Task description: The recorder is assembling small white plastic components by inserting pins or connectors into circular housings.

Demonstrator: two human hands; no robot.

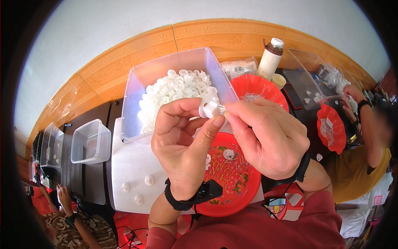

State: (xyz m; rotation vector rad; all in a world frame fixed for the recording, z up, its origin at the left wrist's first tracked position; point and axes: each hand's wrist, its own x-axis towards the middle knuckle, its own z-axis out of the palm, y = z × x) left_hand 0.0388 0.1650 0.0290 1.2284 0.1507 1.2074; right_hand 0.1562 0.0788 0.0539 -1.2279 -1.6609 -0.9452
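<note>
At the centre of the frame, the left hand [182, 145] has its grip clamped on a white plastic part [210, 108] while the right hand [273, 137] pinches thin pins [222, 107] at its side; holding both steady and in line should probably keep the pins from bending. Lower down sits a red plate [232, 206], and farther off, upper centre, a clear bin [188, 61] heaped with similar parts [178, 85].

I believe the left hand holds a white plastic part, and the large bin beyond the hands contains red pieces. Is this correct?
Not entirely: the pieces in the large bin are white, as the head view shows. The left hand does hold a white plastic part.
</note>
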